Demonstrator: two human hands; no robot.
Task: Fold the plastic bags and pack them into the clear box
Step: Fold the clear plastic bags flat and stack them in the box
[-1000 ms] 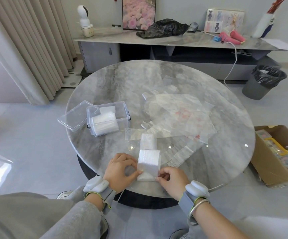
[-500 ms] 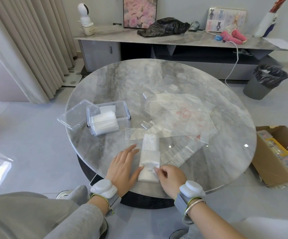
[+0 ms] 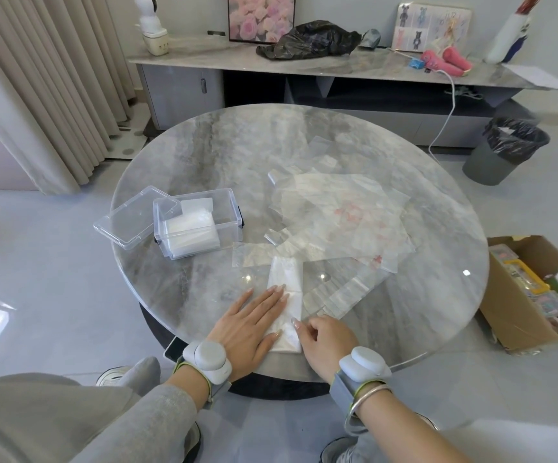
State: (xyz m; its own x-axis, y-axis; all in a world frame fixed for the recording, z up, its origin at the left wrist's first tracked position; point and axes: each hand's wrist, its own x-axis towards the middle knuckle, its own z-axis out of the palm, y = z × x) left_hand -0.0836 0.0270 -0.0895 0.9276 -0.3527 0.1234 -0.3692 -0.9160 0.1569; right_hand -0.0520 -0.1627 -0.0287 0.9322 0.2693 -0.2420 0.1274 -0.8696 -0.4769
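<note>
Plastic bag (image 3: 286, 279) folded into strip; my left hand (image 3: 247, 325) flat, pressing it; right hand (image 3: 324, 335) curled at edge, can't tell if pinching.

On the table (image 3: 204, 145) the clear box (image 3: 227, 208), lid (image 3: 127, 222) at its left, stands left of loose bags (image 3: 344, 212), folded bag (image 3: 286, 272) nearest.

I sit before a round marble table (image 3: 210, 152); behind it a sideboard (image 3: 354, 70) carries a black bag (image 3: 307, 40), perhaps plastic; a bin (image 3: 491, 162) stands at my right.
</note>
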